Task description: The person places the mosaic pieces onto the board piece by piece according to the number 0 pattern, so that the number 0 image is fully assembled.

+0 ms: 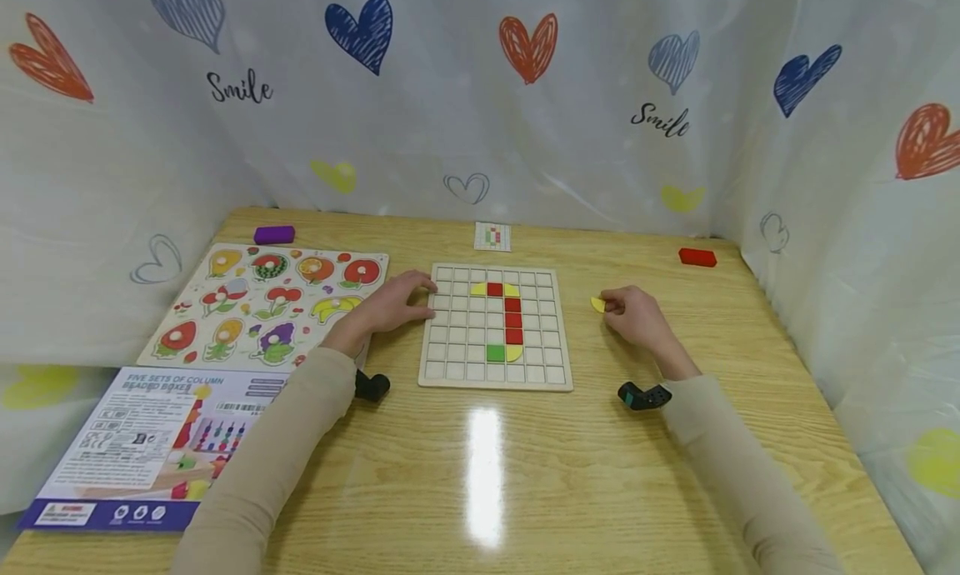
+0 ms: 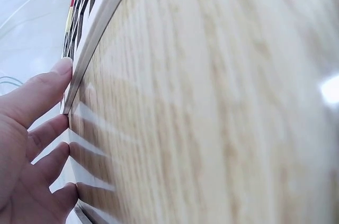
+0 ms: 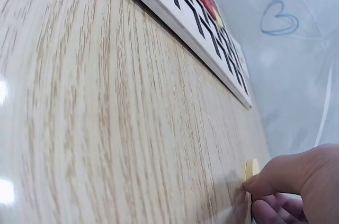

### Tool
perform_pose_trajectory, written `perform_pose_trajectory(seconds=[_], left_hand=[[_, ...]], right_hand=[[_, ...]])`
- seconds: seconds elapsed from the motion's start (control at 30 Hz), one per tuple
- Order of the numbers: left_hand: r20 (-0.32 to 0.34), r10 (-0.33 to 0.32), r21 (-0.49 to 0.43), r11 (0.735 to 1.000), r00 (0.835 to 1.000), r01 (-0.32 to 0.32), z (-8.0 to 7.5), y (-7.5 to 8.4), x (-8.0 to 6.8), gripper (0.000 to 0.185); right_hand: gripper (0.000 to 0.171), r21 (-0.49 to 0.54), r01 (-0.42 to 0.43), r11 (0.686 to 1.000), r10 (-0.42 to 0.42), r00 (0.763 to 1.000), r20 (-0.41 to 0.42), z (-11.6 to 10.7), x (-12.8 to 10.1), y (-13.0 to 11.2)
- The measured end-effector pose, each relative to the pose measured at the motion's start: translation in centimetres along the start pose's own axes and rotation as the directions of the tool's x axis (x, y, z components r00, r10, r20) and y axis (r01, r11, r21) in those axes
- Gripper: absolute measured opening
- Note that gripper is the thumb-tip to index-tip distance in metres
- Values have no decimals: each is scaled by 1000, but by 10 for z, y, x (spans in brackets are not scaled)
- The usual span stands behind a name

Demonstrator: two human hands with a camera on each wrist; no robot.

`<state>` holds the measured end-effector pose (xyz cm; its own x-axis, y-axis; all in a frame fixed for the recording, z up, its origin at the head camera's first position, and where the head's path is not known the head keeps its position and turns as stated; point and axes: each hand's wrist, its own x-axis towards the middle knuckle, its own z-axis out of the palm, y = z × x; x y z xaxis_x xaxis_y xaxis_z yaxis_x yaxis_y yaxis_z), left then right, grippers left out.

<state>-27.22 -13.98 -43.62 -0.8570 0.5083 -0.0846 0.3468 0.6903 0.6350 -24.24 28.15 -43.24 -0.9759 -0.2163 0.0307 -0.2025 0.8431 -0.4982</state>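
A wooden table (image 1: 480, 475) is hemmed in by a curtain printed with hearts (image 1: 480, 100). Along its left edge a fruit puzzle (image 1: 262, 304) and a printed box (image 1: 150, 442) are laid. At the middle a grid board (image 1: 495, 329) is set, some squares already filled with red, yellow and green tiles. The board's left edge is touched by the left hand (image 1: 390, 304), fingers (image 2: 47, 89) spread and straight, seemingly to steady it. Just beside the board's right edge, on the bare table, a yellow piece (image 1: 597, 304) is pinched between thumb and fingertips of the right hand (image 1: 637, 317), apparently to lift it. A red block (image 1: 697, 257) and a purple block (image 1: 273, 234) are left near the far corners.
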Motion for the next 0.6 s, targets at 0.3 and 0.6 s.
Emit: perform_pose_trajectory(seconds=[0.3,0.6], left_hand=[[0,-6,-1,1000,1000,6,0,1,-1,44],[2,-14,-4,1000,1000,14,0,1,-1,44]], right_hand=[[30,19,25,999,-25,999,-24,8,-3,-3],[31,46,65,997,-63,997,-43,17,-10,-36]])
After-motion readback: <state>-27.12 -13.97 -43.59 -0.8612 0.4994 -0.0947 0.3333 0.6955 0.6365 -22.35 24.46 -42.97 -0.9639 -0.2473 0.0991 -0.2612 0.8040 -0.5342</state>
